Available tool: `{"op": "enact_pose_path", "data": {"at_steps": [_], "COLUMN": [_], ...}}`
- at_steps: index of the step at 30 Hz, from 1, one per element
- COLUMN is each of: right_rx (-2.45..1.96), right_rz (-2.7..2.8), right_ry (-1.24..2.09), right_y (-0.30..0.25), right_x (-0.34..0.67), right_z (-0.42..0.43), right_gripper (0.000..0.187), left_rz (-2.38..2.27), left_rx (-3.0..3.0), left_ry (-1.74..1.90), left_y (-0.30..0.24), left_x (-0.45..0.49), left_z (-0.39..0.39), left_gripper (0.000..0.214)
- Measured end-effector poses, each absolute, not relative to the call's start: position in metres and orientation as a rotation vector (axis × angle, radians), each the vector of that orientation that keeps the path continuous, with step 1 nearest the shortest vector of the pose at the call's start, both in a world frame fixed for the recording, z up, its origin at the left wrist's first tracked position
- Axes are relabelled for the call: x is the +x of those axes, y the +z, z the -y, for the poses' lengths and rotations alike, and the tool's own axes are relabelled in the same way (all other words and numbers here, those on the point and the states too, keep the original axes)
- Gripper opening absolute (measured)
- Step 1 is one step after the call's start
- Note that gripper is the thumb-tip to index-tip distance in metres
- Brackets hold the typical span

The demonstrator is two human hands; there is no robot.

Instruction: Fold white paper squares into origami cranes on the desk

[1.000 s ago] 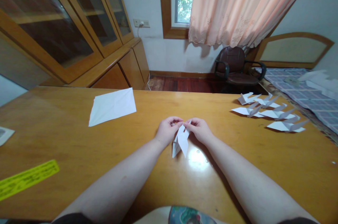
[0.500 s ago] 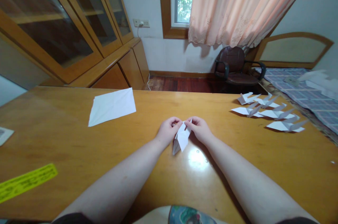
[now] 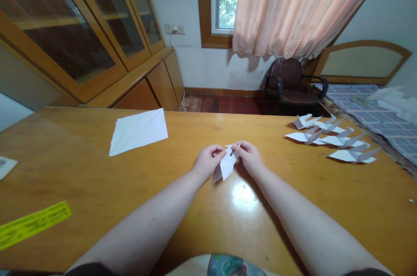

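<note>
White, sharp-pointed paper fold.

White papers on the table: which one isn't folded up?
The flat sheet left of the left hand; the held piece and the birds at right are folded.

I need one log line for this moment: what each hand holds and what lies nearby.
left hand: pinching folded paper | right hand: pinching same paper | nearby: flat sheet left, paper cranes right
</note>
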State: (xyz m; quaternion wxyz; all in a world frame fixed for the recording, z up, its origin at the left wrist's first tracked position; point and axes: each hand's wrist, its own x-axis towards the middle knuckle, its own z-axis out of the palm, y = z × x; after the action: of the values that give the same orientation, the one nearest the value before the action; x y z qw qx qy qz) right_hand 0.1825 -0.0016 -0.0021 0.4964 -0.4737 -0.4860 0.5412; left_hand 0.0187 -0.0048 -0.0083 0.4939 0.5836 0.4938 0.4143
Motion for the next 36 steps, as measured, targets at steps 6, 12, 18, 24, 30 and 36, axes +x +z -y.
{"op": "enact_pose_path", "data": {"at_steps": [6, 12, 18, 24, 30, 36], "right_rx": [-1.138, -1.132, -0.971, -0.894, -0.91, -1.051], "right_rz": [1.22, 1.376, 1.501, 1.523, 1.495, 1.389], "right_ry": [1.373, 1.032, 0.845, 0.985, 1.019, 1.113], "right_y": [-0.012, -0.011, -0.008, -0.005, -0.006, -0.017], "right_x": [0.181, 0.185, 0.19, 0.191, 0.19, 0.185], "right_z": [0.002, 0.001, 0.003, 0.005, 0.004, 0.0], "right_gripper": [0.033, 0.018, 0.013, 0.011, 0.012, 0.025], "left_rz": [-1.213, -1.256, -1.238, -1.115, -1.09, -1.162], "left_rx": [1.335, 1.276, 1.301, 1.369, 1.344, 1.33], "left_ry": [1.18, 1.311, 1.173, 1.104, 1.096, 1.066], "left_y": [-0.004, -0.007, -0.016, -0.013, -0.013, -0.012], "left_x": [0.017, 0.014, 0.012, 0.013, 0.013, 0.015], "left_z": [0.004, 0.002, -0.003, -0.002, -0.002, -0.001], "left_gripper": [0.021, 0.024, 0.035, 0.035, 0.029, 0.026]}}
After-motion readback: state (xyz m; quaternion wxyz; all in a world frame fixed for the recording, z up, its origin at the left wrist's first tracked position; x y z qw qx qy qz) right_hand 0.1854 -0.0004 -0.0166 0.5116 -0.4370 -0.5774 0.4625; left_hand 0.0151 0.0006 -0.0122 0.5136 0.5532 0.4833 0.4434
